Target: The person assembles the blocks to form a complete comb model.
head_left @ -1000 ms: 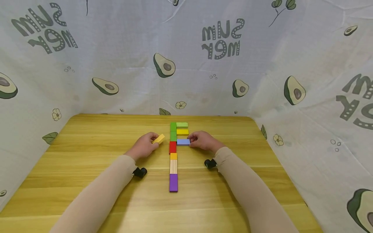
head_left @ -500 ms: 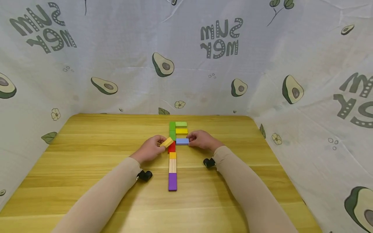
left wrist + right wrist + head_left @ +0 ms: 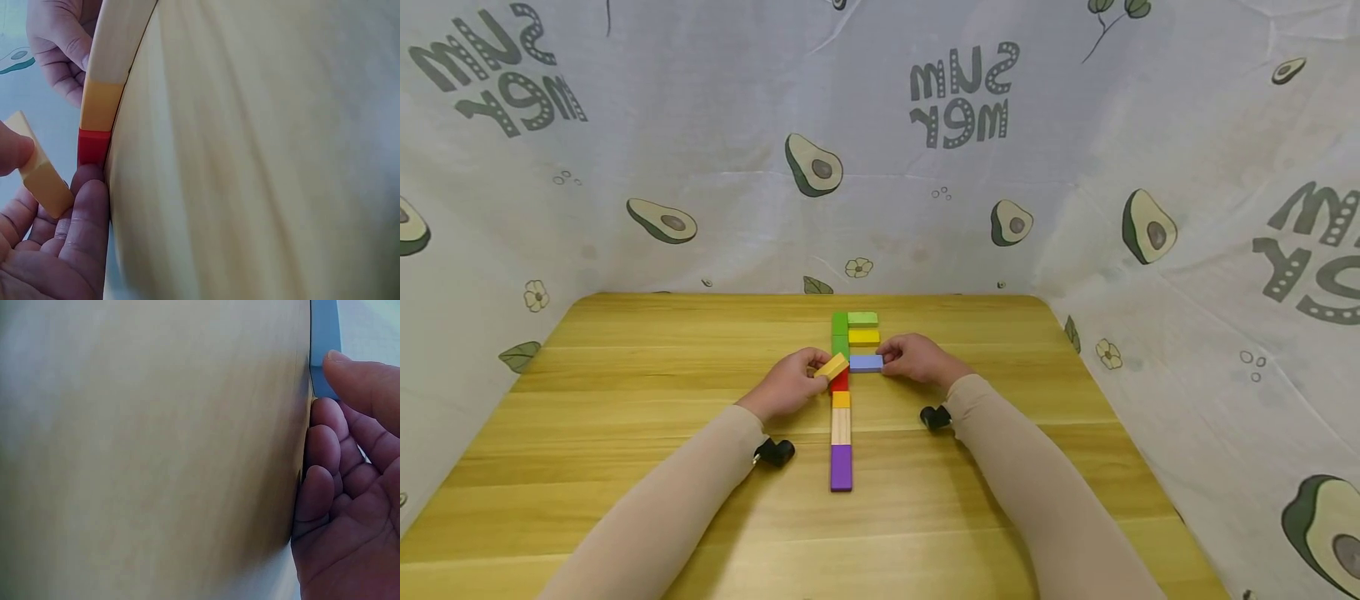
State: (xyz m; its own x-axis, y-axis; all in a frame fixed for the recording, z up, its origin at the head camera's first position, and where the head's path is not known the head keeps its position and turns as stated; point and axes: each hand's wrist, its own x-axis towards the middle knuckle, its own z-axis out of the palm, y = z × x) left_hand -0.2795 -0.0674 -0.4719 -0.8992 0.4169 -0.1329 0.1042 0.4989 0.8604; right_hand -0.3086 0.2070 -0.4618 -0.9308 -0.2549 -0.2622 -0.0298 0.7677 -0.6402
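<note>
A yellow block [image 3: 831, 367] is pinched between the thumb and fingers of my left hand [image 3: 786, 385]. It is tilted over the red block [image 3: 839, 383] and partly covers it; in the left wrist view, a fingertip meets the red block's side. My right hand [image 3: 917, 360] holds the right end of a blue block [image 3: 866, 363] lying on the table. The right wrist view shows the thumb on the blue block [image 3: 326, 337], with the other fingers curled below against the tabletop.
A column of blocks runs down the wooden table [image 3: 662, 467]: green [image 3: 839, 323], red, orange [image 3: 841, 400], natural wood [image 3: 841, 426] and purple [image 3: 841, 467]. Light green [image 3: 862, 319] and yellow [image 3: 864, 337] blocks branch right, above the blue one. A patterned cloth [image 3: 715, 108] hangs behind.
My left hand has carried the yellow block rightward, from beside the column to over the red block. My right hand has stayed at the blue block. The view has shifted slightly.
</note>
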